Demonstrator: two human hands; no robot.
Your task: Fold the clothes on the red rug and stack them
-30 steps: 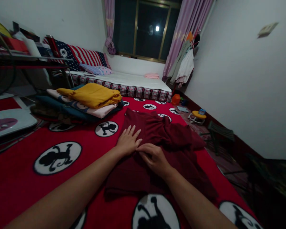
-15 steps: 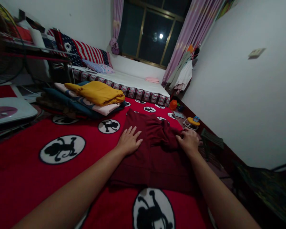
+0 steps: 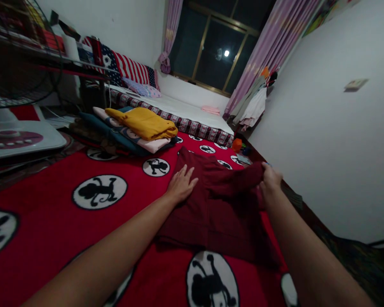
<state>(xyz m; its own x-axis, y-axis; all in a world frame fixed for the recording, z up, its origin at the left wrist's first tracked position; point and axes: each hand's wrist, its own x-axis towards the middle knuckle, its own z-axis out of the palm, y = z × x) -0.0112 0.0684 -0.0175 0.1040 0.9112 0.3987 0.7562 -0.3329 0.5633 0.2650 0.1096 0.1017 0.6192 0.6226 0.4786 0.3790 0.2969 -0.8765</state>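
Note:
A dark red garment [image 3: 192,221] lies spread on a red blanket [image 3: 51,243] patterned with white ovals and black figures. My left hand [image 3: 181,184] rests flat on the garment's left part, fingers spread. At the garment's right side, my right hand [image 3: 271,181] is closed on a sleeve, which is pulled up and out to the right. Beyond my left hand sits a stack of folded clothes with a mustard yellow one [image 3: 145,123] on top.
A bed [image 3: 179,106] with striped cushions stands beneath the window. To the left are a fan [image 3: 22,138] and a cluttered shelf [image 3: 80,64]. Clothes [image 3: 254,108] hang by the right wall. A dark patterned item [image 3: 355,260] is at the lower right.
My right hand has lifted the sleeve and drawn it outward to the right, smoothing its bunched folds. My left hand stays on the garment. The view has shifted slightly.

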